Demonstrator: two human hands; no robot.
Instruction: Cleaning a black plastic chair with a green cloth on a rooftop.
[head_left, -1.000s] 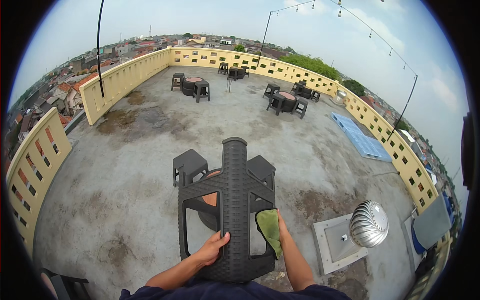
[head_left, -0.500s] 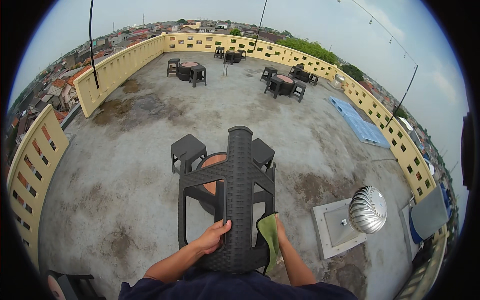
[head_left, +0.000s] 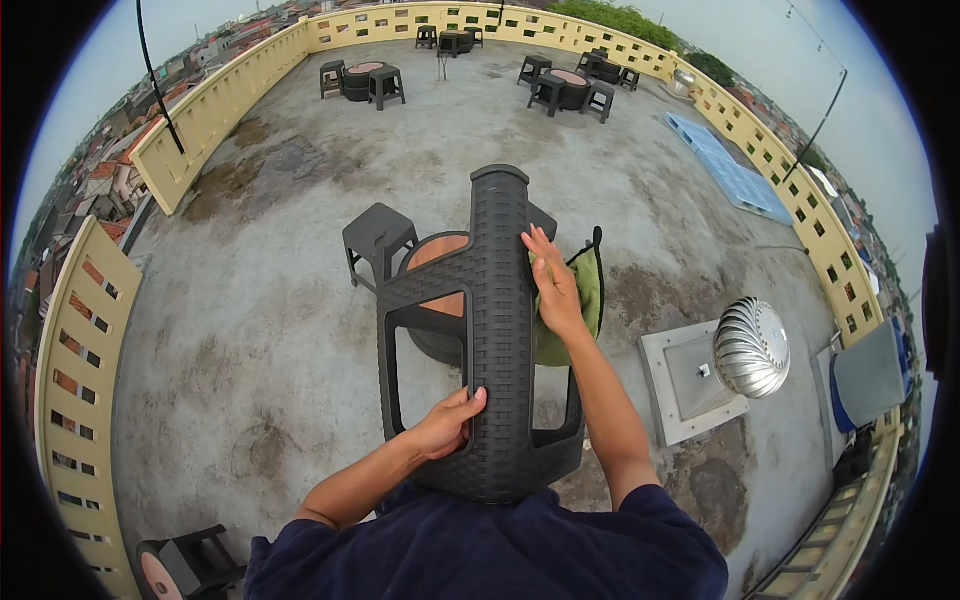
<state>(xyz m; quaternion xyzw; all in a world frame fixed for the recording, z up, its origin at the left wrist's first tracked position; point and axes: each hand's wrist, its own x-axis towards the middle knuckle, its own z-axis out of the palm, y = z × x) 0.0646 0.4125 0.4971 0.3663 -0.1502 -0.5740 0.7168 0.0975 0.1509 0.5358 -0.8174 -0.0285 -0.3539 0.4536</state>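
Stool (head_left: 499, 300) tipped before the shirt (head_left: 500, 555), I watch the left hand (head_left: 447, 424) clamp its frame while the right hand (head_left: 558, 290), grip unclear, has moved up, bringing the cloth (head_left: 590, 290) beside its upper end.

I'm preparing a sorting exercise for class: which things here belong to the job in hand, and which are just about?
In hand:
- dark woven-pattern stool, gripped by the left hand
- green cloth, at the right hand

Just about:
- round table
- blue pallet
- silver roof vent
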